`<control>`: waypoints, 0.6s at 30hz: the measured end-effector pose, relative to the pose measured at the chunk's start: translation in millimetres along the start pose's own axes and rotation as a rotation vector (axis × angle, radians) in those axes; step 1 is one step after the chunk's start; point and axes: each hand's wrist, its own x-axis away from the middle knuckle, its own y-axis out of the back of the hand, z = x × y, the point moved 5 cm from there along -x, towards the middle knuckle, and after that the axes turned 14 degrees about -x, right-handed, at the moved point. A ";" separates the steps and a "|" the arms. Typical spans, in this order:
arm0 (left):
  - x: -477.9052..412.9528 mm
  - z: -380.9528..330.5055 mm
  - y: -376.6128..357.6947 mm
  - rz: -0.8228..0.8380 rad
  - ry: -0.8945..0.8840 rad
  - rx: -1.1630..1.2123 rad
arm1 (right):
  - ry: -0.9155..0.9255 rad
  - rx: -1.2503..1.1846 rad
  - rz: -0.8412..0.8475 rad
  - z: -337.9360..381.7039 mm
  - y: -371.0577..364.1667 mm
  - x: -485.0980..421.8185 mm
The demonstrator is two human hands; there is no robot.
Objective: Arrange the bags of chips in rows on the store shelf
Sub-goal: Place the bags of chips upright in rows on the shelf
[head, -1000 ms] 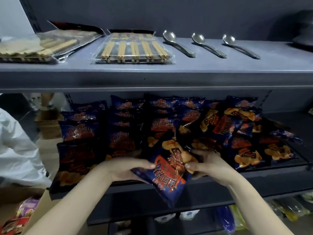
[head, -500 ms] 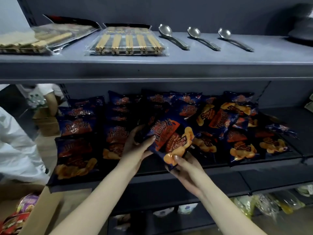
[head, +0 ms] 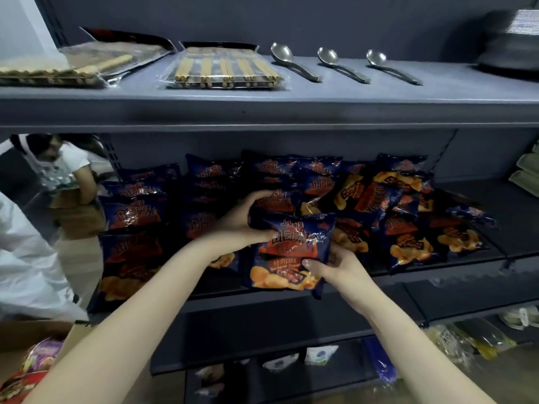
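Loose bags [head: 408,223] crowd the shelf [head: 466,275] just right of my chip bag [head: 287,258]. My left hand [head: 239,225] grips its upper corner, and my right hand [head: 338,266] has the fingers clamped on its lower side.

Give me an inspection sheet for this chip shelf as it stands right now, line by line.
Surface: middle shelf, dark, carrying the chips.
Job's things: held bag of chips, label facing out, at the shelf front; neat rows on the left; jumbled pile on the right.
Clutter: three spoons and chopstick packs on the upper shelf.
Grips: left hand grips the held bag's upper left corner; right hand holds its lower right edge, thumb on the front.
Cables: nothing seen.
Surroundings: another person beyond the shelf's left end; cardboard box at lower left; packets on the shelf below.
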 end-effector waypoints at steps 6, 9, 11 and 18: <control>9.1 4.9 -8.6 -0.268 0.051 0.059 | 0.042 0.080 -0.172 -4.4 17.0 -31.6; 21.3 2.6 -9.7 -0.382 -0.028 -0.074 | 0.020 0.124 -0.204 -16.8 16.4 -51.7; 29.5 1.4 -19.6 -0.372 -0.114 -0.309 | 0.021 0.159 -0.211 -27.0 8.5 -62.3; 48.2 36.4 -85.8 -0.073 -0.169 -0.942 | 0.059 0.332 -0.355 -39.9 -12.5 -75.4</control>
